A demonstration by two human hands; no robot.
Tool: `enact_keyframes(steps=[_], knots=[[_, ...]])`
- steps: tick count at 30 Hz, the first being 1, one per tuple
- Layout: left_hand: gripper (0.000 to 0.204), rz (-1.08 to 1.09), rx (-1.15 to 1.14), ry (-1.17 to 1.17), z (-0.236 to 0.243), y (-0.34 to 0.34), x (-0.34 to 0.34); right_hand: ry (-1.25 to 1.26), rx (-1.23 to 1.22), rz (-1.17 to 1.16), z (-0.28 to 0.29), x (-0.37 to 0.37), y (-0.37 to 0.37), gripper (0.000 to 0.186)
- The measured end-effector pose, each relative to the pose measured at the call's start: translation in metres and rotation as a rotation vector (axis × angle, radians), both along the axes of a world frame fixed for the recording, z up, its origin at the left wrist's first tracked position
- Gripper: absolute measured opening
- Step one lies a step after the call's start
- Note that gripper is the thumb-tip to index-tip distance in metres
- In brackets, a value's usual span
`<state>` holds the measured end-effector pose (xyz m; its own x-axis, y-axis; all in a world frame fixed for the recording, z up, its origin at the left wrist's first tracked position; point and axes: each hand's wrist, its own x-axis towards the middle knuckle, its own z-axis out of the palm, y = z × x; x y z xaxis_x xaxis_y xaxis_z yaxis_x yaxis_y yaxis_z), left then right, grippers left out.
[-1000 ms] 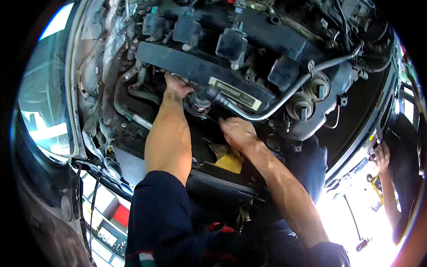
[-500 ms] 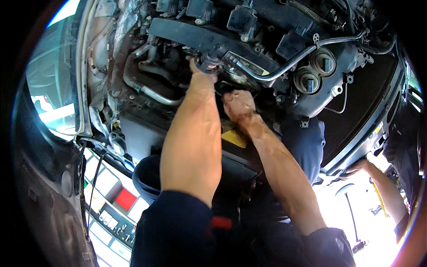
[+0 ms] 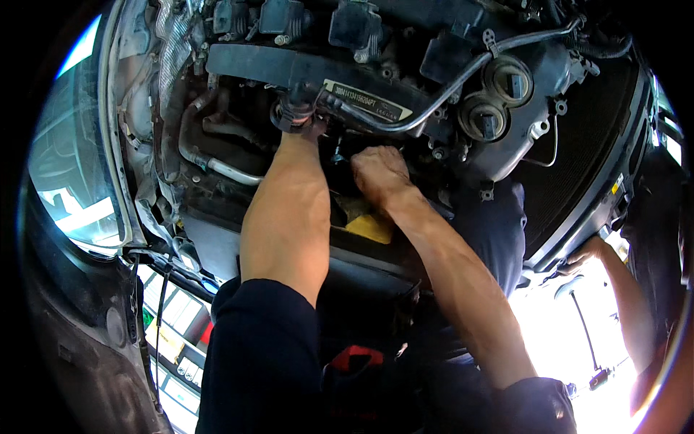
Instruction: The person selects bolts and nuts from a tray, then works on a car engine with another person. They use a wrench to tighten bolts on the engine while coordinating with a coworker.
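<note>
In a car's engine bay, my left hand [image 3: 303,132] reaches in beneath a dark ribbed hose end [image 3: 295,112] by the black engine cover [image 3: 253,66]. The hose and shadow hide most of its fingers. To its right, my right hand [image 3: 379,173] is closed in a fist, knuckles up, low against the engine's side. Whatever lies inside that fist is hidden. Between the two hands a small shiny metal rod or fastener [image 3: 337,153] stands in the dark gap. A yellow piece [image 3: 370,228] shows just under my right wrist.
A bent metal pipe [image 3: 434,116] crosses above my right hand. Ignition coils [image 3: 354,29] line the engine top; two round housings [image 3: 507,79] sit right of them. A silver pipe [image 3: 235,173] runs at left. Beyond the radiator [image 3: 578,155], another person's hand [image 3: 584,254] rests on the front edge.
The view has shifted, so the engine sits farther left. My left hand's fingers, partly visible before, are now mostly behind the hose. My right hand stays closed in nearly the same place.
</note>
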<state>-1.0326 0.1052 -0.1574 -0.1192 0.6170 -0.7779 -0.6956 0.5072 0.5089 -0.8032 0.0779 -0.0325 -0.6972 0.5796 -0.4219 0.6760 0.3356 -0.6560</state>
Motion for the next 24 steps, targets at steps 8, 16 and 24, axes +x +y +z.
enact_keyframes(steps=[8,16,24], knots=[[0.053,-0.029,-0.031,0.011,0.009,0.010,-0.006,0.068,0.028,-0.026,-0.006,-0.005,-0.001,0.015],[0.047,-0.124,-0.147,0.070,0.022,0.018,-0.006,0.081,0.065,-0.073,-0.007,-0.004,-0.003,0.015],[0.042,-1.963,-0.186,1.127,0.107,0.031,-0.017,-0.044,-0.037,0.016,-0.004,0.032,-0.016,0.017]])
